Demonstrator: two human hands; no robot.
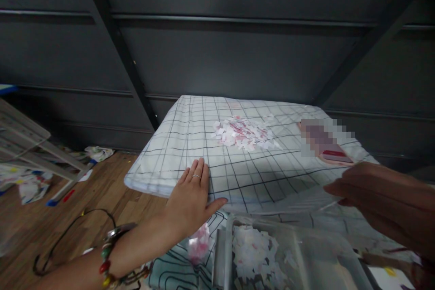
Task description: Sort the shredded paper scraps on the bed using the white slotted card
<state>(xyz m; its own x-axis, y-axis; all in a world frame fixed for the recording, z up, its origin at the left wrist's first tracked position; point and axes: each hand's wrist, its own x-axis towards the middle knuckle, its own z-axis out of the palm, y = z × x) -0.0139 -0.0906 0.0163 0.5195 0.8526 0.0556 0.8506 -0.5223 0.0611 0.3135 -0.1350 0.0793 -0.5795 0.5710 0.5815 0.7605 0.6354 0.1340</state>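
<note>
My left hand [192, 190] lies flat near the front edge of a white checked cloth [170, 145], fingers stretched out and thumb spread, with nothing in it. On the right, my right hand [384, 199], somewhat blurred, has its fingers pinched on the corner of a clear plastic sheet or bag [306, 201], which stretches left over the cloth's front edge. Farther back on the cloth is a loose pile of small white and pinkish paper pieces [243, 132]. Below my hands stands a clear plastic box [299, 231] with more white pieces [254, 249] in its left part.
A phone-like pink object [335, 156], partly blurred out, lies on the cloth's right side. A small pink-filled clear packet [199, 242] rests beside the box on green striped fabric [173, 267]. Dark panels [238, 59] rise behind. A folding ladder [50, 154] stands left on the wooden floor.
</note>
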